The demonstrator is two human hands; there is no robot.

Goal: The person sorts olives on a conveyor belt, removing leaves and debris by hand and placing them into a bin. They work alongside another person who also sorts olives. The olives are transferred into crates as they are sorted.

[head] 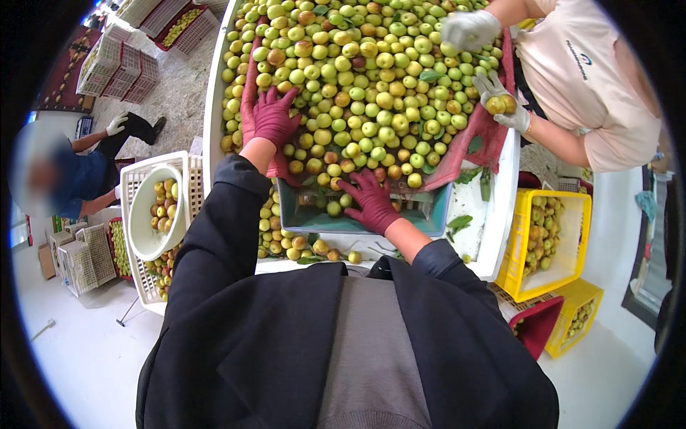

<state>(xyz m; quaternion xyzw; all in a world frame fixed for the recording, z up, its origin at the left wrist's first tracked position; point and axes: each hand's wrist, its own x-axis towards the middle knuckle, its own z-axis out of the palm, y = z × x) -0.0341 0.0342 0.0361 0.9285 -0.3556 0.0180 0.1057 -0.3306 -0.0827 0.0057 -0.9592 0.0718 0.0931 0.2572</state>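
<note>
A heap of small round green-yellow fruits [375, 99], some blushed brown, fills the white-rimmed table before me. My left hand [274, 119], in a maroon glove, rests with fingers spread at the heap's left side, over the edge of a red mesh cloth [249, 110]. Lower down, my right hand [373, 202], gloved alike, reaches with parted fingers over a teal crate [321, 222] against the fruits at the cloth's near edge. A few green fruits [334, 208] lie inside that crate, left of the right hand. What is under both palms is hidden.
At right, a co-worker's white-gloved hand [504, 104] holds two fruits; their other hand [471, 30] is blurred. A yellow crate [587, 230] of fruits stands right. Left are a white basin [140, 236] on a white crate [128, 177] and another person [80, 179]. Loose leaves [459, 222] lie about.
</note>
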